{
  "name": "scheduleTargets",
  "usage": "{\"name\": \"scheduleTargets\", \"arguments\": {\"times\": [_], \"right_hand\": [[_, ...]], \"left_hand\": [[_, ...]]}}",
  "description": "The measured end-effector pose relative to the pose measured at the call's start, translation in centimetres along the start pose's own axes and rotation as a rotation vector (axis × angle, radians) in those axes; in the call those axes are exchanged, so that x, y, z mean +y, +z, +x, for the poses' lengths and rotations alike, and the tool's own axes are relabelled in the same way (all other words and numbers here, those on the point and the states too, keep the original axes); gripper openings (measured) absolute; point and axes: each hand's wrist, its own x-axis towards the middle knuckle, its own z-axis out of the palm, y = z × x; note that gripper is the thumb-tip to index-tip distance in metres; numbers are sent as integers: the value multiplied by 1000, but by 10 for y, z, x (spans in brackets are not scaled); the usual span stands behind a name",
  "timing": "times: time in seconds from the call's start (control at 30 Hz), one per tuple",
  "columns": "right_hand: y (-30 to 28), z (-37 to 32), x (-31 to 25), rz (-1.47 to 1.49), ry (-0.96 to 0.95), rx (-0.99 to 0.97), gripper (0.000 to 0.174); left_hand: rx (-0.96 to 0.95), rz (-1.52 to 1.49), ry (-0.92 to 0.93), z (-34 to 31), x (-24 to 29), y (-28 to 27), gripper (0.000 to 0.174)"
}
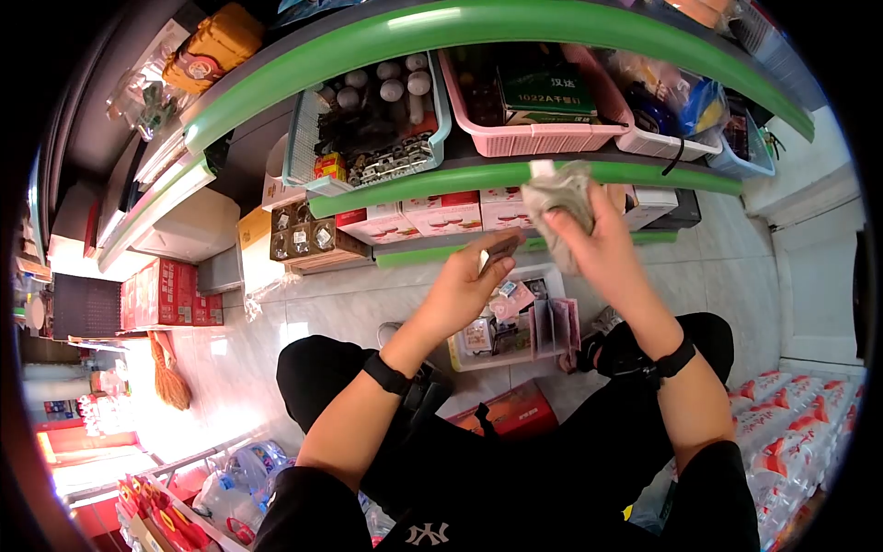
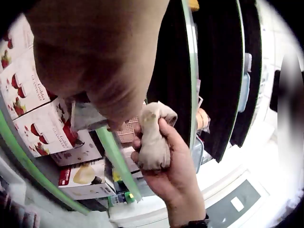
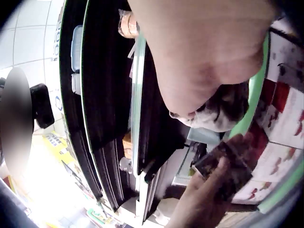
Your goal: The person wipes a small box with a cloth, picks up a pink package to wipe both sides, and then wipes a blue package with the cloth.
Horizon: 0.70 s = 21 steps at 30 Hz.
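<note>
My left hand (image 1: 464, 287) pinches a small flat dark item (image 1: 499, 250) between thumb and fingers. In the right wrist view this item (image 3: 227, 164) looks dark and glossy; what it is I cannot tell. Crumpled greyish-beige cloth (image 1: 563, 204) is gripped in my right hand (image 1: 607, 253), just right of the left one and apart from it. The left wrist view shows the cloth (image 2: 154, 137) bunched in the palm and fingers of the right hand (image 2: 176, 173). Below both hands, a white bin (image 1: 478, 361) on the floor holds small packets and pink cards.
Green-edged shelves (image 1: 441, 189) cross in front, carrying a blue basket (image 1: 302, 152) of bulbs and a pink basket (image 1: 529, 140). Goblet boxes (image 1: 441, 216) line the lower shelf. A red box (image 1: 524, 412) lies between the knees; wrapped bottles (image 1: 791, 432) stand at the right.
</note>
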Motion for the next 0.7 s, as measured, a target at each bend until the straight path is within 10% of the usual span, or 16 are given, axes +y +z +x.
{"name": "scheduleTargets", "arguments": {"times": [0.7], "right_hand": [[36, -28, -6, -391, -266, -144, 41]], "left_hand": [[150, 461, 236, -5, -18, 2, 37]]}}
